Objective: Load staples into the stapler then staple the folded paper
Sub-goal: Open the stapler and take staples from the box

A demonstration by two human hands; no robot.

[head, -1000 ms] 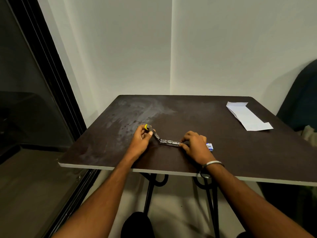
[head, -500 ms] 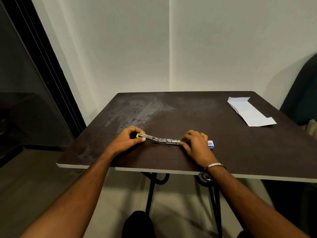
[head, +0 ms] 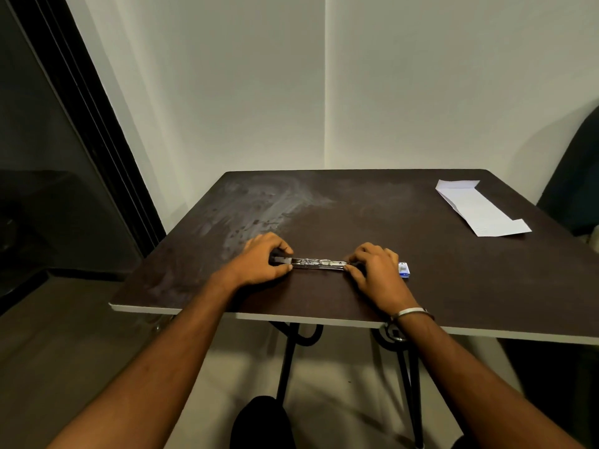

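Observation:
A metal stapler (head: pixel 319 264) lies swung fully open and flat on the dark table (head: pixel 453 286), its silver inner channel facing up. My left hand (head: pixel 262 262) grips its left end, fingers curled over it. My right hand (head: pixel 376 270) holds the right end between thumb and fingers. A small blue-and-white staple box (head: pixel 404 269) lies just right of my right hand. The folded white paper (head: pixel 479 209) rests at the table's far right corner.
The table's front edge (head: pixel 291 317) runs just below my wrists. A dark glass door (head: pixel 48 157) stands to the left. A dark chair (head: pixel 577 176) sits at the right, behind the paper. White walls close off the back.
My left hand has pressed the stapler's raised top arm down to the left until the stapler lies flat. My right hand has stayed on the other end.

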